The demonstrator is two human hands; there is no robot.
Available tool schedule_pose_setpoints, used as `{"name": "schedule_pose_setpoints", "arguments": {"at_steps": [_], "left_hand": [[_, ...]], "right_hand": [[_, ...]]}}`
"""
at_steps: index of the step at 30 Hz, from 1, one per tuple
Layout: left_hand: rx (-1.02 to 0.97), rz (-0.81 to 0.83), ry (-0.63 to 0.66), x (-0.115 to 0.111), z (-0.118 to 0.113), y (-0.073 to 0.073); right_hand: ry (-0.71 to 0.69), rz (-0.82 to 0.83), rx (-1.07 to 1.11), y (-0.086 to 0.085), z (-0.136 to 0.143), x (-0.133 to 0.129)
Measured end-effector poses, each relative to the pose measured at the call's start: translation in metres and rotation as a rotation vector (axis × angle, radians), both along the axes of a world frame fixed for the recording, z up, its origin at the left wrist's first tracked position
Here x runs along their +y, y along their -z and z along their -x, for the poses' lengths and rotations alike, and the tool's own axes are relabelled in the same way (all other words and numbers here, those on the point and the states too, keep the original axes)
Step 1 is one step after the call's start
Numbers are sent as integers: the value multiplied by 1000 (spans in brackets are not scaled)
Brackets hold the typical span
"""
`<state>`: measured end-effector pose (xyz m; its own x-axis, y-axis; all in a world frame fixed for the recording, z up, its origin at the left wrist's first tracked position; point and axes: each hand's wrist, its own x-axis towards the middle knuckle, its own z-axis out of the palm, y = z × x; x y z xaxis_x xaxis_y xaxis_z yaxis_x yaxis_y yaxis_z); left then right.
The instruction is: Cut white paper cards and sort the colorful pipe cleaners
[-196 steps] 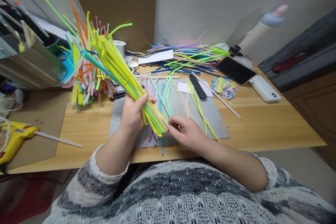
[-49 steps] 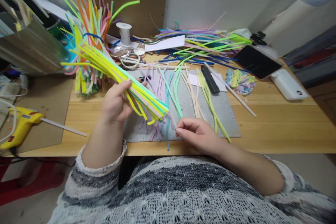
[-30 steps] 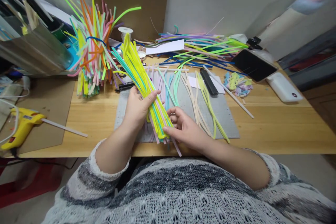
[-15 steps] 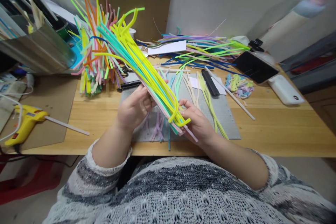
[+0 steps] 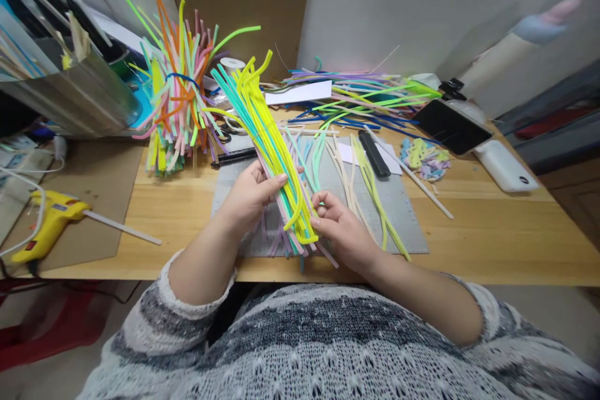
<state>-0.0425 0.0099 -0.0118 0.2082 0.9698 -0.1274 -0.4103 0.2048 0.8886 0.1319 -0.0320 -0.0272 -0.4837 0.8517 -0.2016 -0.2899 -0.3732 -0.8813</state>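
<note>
A long bundle of pipe cleaners (image 5: 272,144), mostly yellow with teal and pale pink ones, slants over the middle of the table. My left hand (image 5: 250,194) is wrapped round its lower half, thumb on top. Close to the lower right end, my right hand (image 5: 344,231) has thumb and forefinger pinched at the bundle's edge, on a pale pink pipe cleaner (image 5: 329,255) as far as I can see. Beneath lies a grey cutting mat (image 5: 407,225) with loose lilac, mint, cream and yellow-green pipe cleaners (image 5: 370,178) spread on it.
A thick tied bunch of mixed pipe cleaners (image 5: 180,100) stands at back left, near a metal pen holder (image 5: 89,97). The yellow glue gun (image 5: 51,222) lies far left. Further right are a black stapler-like tool (image 5: 375,153), a white stick (image 5: 412,175), a phone (image 5: 452,126) and cut scraps (image 5: 424,159).
The bundle has swung more upright and its top end has come lower, nearer to me. My left thumb now lies across it. My right hand has shifted slightly left and down.
</note>
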Motion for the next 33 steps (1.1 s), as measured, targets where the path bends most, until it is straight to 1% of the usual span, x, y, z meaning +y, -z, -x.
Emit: {"name": "schedule_pose_setpoints", "arguments": {"at_steps": [2,4,6,9,12,18,23,27,31,33], "left_hand": [[35,-14,-59,1,-1,4],[92,-57,-110,1,-2,7],[165,-100,-135,1,-4,8],[264,-129,-137,-1,-8,8],[303,-142,-121,-2,-9,8],[350,-164,-80,-3,-9,7],[386,-181,-24,-3,-9,6],[335,-158,40,-4,-11,4],[280,-111,65,-4,-11,2],[253,-109,64,-4,-10,3]], "right_hand": [[44,-30,-89,-1,-1,0],[120,-101,-176,-2,-1,1],[163,-174,-213,-4,-2,1],[130,-255,-224,-8,-1,2],[100,-299,-267,-11,0,2],[106,-235,-266,-10,2,1],[67,-153,-256,-6,5,2],[45,-103,-244,-3,4,1],[37,-85,-229,-2,2,1],[63,-91,-219,-2,2,2]]}}
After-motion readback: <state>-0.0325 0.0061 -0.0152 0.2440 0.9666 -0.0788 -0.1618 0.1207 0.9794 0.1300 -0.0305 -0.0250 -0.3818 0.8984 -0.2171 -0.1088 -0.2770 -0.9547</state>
